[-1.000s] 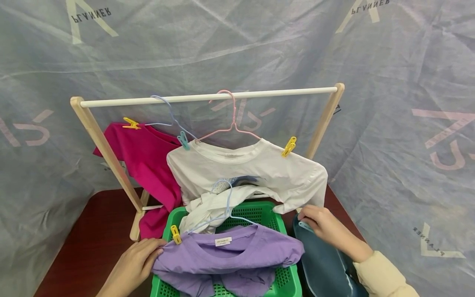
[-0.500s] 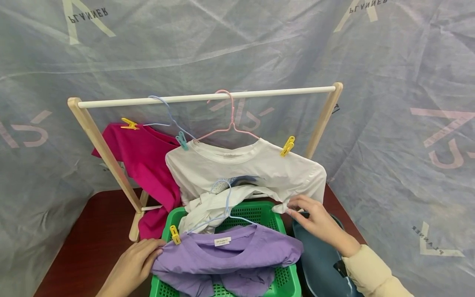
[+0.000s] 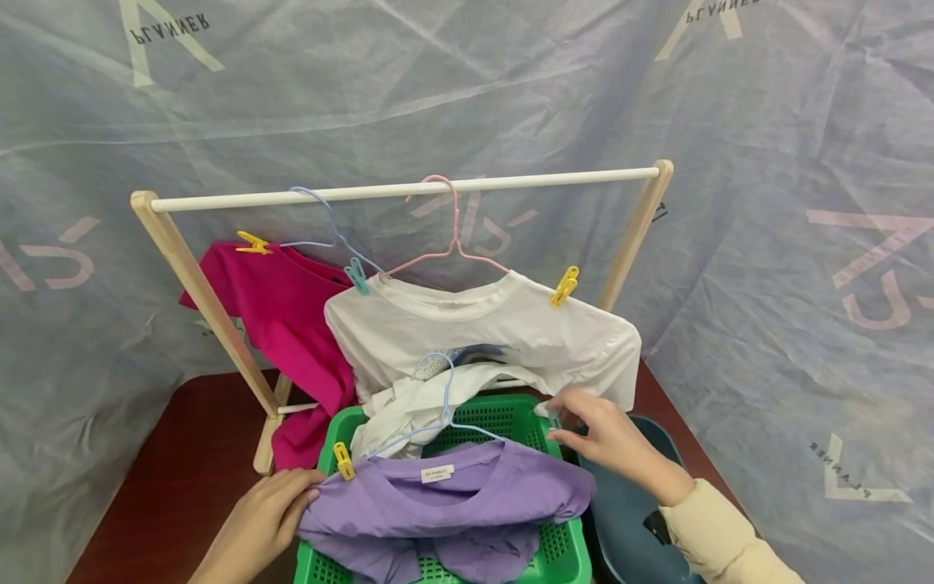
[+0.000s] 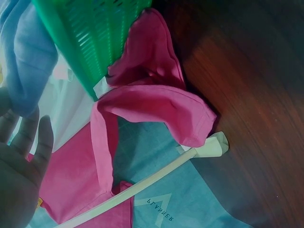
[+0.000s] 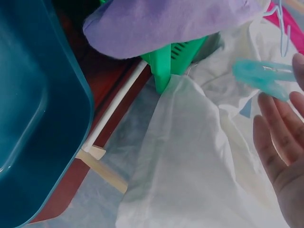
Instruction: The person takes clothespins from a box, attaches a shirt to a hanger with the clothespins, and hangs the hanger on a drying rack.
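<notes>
A purple T-shirt (image 3: pixel 536 487) on a light-blue hanger (image 3: pixel 447 405) lies over the green basket (image 3: pixel 576 560). One yellow clothespin (image 3: pixel 344 461) clips its left shoulder to that hanger. My left hand (image 3: pixel 264 513) grips the shirt at its left sleeve, thumb and fingers closing on the cloth. Between thumb and fingertips, my right hand (image 3: pixel 611 440) pinches a teal clothespin (image 5: pixel 259 76). It hovers beyond the shirt's right shoulder, near the basket's far right corner. In the right wrist view the purple sleeve (image 5: pixel 166 26) overhangs the basket's edge.
Behind the basket, a white-barred rack (image 3: pixel 584 178) carries a white shirt (image 3: pixel 576 345) on a pink hanger (image 3: pixel 458 235) and a magenta shirt (image 3: pixel 284 300), both with clothespins. To the right sits a dark-blue tub (image 3: pixel 635 519). A grey sheet (image 3: pixel 766 324) hangs at the back.
My right hand has come up out of the dark-blue tub and moved left toward the purple T-shirt, bringing the teal clothespin. My left hand has stayed at the sleeve.
</notes>
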Demonstrator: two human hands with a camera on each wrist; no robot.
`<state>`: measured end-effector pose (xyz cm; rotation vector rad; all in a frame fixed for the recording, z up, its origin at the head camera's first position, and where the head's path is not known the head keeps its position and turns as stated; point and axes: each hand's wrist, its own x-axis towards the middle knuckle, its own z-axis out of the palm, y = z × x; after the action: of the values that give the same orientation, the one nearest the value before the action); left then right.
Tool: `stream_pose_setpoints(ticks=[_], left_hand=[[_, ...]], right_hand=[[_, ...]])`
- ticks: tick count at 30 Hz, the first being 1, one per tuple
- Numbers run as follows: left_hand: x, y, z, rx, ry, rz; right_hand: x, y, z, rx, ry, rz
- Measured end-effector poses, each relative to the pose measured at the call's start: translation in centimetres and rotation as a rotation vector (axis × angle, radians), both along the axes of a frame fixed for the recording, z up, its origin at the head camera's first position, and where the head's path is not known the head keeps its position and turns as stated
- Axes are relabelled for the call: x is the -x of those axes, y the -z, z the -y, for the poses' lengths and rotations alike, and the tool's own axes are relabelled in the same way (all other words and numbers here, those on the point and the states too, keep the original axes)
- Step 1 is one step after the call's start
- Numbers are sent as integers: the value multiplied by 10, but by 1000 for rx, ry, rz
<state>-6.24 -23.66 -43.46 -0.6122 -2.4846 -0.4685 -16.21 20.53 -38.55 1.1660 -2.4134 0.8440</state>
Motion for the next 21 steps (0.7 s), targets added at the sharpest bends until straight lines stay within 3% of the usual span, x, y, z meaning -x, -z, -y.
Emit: stream_pose_setpoints(ticks=[8, 16, 21], left_hand=[[0, 1, 0, -7, 24, -9], [0, 2, 1, 3, 26, -8], [0, 3, 2, 22, 21, 11]], right_hand=[[-3, 3, 4, -28, -71, 55], [-7, 7, 7, -87, -21, -56], [-11, 8, 9, -72, 12, -51]])
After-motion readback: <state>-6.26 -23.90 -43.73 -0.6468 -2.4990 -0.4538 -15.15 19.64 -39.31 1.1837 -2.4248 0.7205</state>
